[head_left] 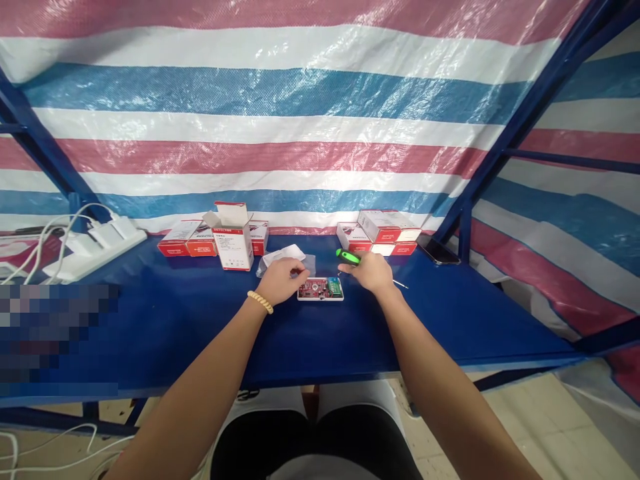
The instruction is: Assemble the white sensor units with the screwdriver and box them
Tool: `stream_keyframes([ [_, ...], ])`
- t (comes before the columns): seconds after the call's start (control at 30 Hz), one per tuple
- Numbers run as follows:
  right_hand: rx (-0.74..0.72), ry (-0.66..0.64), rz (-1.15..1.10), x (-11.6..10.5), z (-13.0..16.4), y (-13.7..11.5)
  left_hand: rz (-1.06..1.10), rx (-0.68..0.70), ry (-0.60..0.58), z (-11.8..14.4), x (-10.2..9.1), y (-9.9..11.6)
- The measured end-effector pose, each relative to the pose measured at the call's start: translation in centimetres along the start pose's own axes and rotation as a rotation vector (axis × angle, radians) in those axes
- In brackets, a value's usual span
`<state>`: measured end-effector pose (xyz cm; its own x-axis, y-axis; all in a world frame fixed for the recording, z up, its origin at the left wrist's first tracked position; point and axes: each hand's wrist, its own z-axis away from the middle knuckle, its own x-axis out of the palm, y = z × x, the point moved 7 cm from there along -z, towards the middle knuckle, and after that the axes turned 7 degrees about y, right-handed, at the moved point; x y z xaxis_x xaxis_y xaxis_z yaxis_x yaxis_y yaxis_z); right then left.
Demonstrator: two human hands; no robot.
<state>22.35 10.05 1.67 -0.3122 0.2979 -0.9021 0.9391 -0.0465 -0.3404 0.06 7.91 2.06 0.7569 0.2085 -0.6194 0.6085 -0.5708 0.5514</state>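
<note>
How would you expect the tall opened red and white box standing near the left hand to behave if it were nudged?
The opened box stands upright on a narrow base with its flap raised, so it would probably tip rather than slide. It looks like thin card, likely light and easily dented. The left hand rests just beside it, apart.

My 2 bare forearms reach forward and converge ahead of me. My left hand [283, 277] rests palm down, fingers curled loosely with the tips pointing toward my right hand; a beaded band circles that wrist. My right hand [369, 272], just beside it, is closed in a fist-like grip, knuckles up, wrist angled slightly inward.
</note>
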Motion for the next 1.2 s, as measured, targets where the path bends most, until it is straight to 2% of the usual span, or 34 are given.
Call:
stream_keyframes([
  [0.17,0.166,0.027,-0.143,-0.8,-1.1,3.8,0.007,-0.006,-0.11,0.4,0.6,0.1],
  [0.33,0.186,-0.003,-0.14,-0.5,-1.8,6.3,-0.033,0.004,-0.248,0.9,1.2,0.3],
  [0.57,0.313,-0.03,-0.05,-0.8,-1.4,7.8,-0.088,0.047,-0.425,1.3,2.2,0.2],
  [0.73,0.294,0.03,-0.038,-0.9,-1.5,7.3,-0.11,0.043,-0.445,1.2,2.5,0.0],
  [0.83,0.179,0.201,-0.148,-1.6,-1.2,5.2,-0.119,0.038,-0.412,1.2,2.4,0.2],
  [0.9,0.008,0.24,-0.347,-1.6,-0.5,2.6,-0.127,0.039,-0.366,1.1,2.2,0.4],
  [0.97,-0.224,0.132,-0.536,-1.0,0.6,-0.7,-0.127,0.051,-0.315,1.0,2.0,0.6],
  [1.07,-0.559,-0.062,-0.578,0.0,2.9,-5.0,-0.119,0.06,-0.286,0.9,1.9,0.6],
  [1.13,-0.66,-0.137,-0.524,0.6,3.8,-6.3,-0.106,0.062,-0.31,0.9,2.0,0.6],
  [1.2,-0.685,-0.175,-0.461,1.1,4.1,-6.6,-0.09,0.066,-0.352,1.0,2.2,0.6],
])
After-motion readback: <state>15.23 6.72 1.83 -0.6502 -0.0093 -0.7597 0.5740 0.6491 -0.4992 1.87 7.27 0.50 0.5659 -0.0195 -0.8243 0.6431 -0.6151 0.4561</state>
